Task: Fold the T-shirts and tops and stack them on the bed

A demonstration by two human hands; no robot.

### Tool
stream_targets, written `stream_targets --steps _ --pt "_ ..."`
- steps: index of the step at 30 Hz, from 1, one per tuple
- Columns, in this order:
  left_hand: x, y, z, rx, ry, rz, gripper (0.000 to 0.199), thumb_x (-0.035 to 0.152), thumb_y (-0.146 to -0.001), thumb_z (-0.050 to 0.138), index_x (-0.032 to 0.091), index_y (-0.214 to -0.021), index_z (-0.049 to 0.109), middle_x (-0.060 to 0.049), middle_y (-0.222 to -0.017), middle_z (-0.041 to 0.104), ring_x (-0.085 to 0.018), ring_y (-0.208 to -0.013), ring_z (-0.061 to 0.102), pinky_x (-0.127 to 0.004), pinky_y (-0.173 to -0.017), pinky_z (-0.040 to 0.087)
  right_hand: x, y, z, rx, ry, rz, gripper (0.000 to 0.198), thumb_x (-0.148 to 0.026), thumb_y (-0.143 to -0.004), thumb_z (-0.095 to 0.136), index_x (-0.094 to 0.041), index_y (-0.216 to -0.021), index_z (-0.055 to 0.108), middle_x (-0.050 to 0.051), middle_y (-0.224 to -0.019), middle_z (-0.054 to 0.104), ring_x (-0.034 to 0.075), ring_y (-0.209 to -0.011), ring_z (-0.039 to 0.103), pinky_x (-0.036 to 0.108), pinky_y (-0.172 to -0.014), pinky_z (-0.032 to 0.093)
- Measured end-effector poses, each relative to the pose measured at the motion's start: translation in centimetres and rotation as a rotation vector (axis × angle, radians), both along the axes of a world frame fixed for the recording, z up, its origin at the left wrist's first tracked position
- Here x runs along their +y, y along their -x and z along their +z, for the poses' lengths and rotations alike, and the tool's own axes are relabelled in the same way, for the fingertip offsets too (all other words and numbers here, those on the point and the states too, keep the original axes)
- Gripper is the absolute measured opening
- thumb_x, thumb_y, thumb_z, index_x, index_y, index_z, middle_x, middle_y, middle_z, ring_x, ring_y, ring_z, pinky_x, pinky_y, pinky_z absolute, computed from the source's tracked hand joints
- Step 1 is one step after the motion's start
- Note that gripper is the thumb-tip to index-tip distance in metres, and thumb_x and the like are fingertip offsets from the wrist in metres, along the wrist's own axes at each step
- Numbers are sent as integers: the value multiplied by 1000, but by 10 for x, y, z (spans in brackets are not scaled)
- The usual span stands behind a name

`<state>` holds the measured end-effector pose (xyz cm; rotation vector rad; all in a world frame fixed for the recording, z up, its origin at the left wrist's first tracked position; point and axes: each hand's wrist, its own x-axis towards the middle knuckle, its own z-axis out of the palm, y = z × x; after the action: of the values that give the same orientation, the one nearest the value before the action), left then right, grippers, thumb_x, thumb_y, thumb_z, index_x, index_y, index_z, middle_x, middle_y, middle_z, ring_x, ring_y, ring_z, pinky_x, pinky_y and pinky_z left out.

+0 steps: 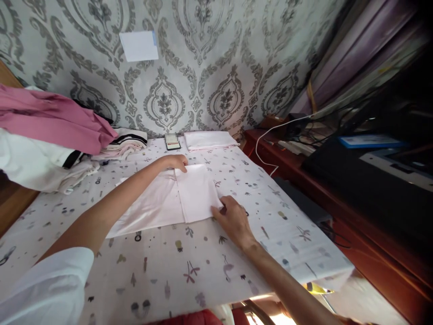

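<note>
A pale pinkish-white cloth lies flat on the bed-like surface, its right part folded over into a neat panel. Its exact kind of garment is not clear. My left hand reaches across to the far edge, its fingers closed on the cloth where the folded flap begins. At the right end of the panel, my right hand pinches the near corner between thumb and fingers.
A folded white cloth and a small card-like item lie near the wall. Pink and white clothes are heaped at the left. A dark red desk with a white cable and black equipment borders the right side.
</note>
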<state>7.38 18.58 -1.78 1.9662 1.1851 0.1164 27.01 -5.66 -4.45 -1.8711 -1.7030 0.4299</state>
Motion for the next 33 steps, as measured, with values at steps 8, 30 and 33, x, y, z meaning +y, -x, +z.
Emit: stream_targets --steps 8,30,33 --pt "1 10 11 -60 23 79 19 9 -48 75 19 -60 64 4 -53 52 -13 -55 43 -23 -49 31 -2 24 6 715 -30 -8 27 -43 -73 64 -23 -73 46 -4 -58 53 15 -56 52 25 -51 40" --pt "-71 166 -7 -581 316 523 19 27 -59 74 16 -74 72 -6 -63 68 -18 -51 59 -28 -48 44 0 178 2 151 -62 632 18 -7 -70 47 -22 -78 51 -1 -75 59 16 -71 53 27 -64 38" --pt "-75 177 -12 -620 227 520 27 29 -60 79 16 -83 74 -4 -70 69 -14 -53 58 -24 -48 41 -1 179 0 119 -67 642 17 -7 -72 48 -22 -80 52 0 -78 60 17 -73 53 28 -66 37"
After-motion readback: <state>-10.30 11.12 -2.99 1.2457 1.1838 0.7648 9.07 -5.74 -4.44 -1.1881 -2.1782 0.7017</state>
